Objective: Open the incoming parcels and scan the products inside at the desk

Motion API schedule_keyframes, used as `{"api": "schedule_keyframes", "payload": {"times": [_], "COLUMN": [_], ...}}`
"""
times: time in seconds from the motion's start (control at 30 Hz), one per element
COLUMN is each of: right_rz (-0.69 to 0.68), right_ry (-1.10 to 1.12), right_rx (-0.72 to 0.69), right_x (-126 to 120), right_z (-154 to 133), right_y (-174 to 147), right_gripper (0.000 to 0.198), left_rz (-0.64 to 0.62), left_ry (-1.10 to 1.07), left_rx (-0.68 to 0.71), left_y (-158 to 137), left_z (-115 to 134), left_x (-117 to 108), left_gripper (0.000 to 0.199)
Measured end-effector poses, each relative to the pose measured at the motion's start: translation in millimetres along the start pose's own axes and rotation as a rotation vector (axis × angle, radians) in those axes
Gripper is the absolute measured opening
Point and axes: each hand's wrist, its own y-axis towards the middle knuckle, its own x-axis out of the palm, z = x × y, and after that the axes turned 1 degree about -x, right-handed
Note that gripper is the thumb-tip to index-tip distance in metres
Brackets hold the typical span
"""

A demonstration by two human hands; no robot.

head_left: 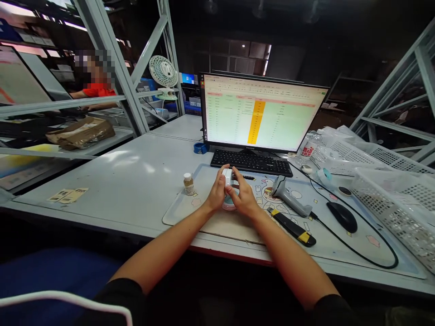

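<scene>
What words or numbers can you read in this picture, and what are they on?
None can be read for sure.
Monitor: spreadsheet rows too small and blurred.
Monitor's bottom edge: brand mark too small.
Bottle: red label with white characters, blurred.
Small jar: label too small.
Stickers on the table: print unreadable.

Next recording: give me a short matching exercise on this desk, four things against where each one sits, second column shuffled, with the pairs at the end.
Things:
1. small bottle
2. scanner
3. mouse
4. utility knife

Places:
A. right of the scanner, near the white baskets
B. on the mat, just right of the right hand
C. left of the left hand
D. below the scanner, beside the right forearm

Pairs: 1-C, 2-B, 3-A, 4-D

Both hands hold a small white device in front of the keyboard.
</scene>
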Motion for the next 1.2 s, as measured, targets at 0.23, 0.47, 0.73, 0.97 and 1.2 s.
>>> {"api": "schedule_keyframes", "payload": {"times": [0.23,0.47,0.73,0.97,1.2], "right_rz": [0.189,-0.151,-0.202,0.011,0.095], "right_ry": [0.515,0.507,0.482,0.222,0.327], "right_rx": [0.431,0.668,0.595,0.533,0.359], "right_x": [4.6,-20.3,-17.1,-23.9,-13.8], "right_z": [-1.1,3.8,-7.5,12.0,2.8], "right_y": [8.7,9.8,-1.2,5.5,2.4], "right_gripper": [0.076,0.098,0.059,0.083,0.075], "left_rz": [-0.072,-0.269,-0.058,-0.094,0.007], "left_ry": [0.589,0.531,0.307,0.295,0.226], "left_rx": [0.452,0.456,0.324,0.347,0.293], "left_y": [-5.0,-2.7,-0.8,-3.8,-2.9], "left_z": [10.9,15.2,20.9,22.5,16.7], "left_x": [0.6,1.2,-9.2,-2.0,-2.8], "left_gripper": [0.072,0.062,0.055,0.059,0.058]}}
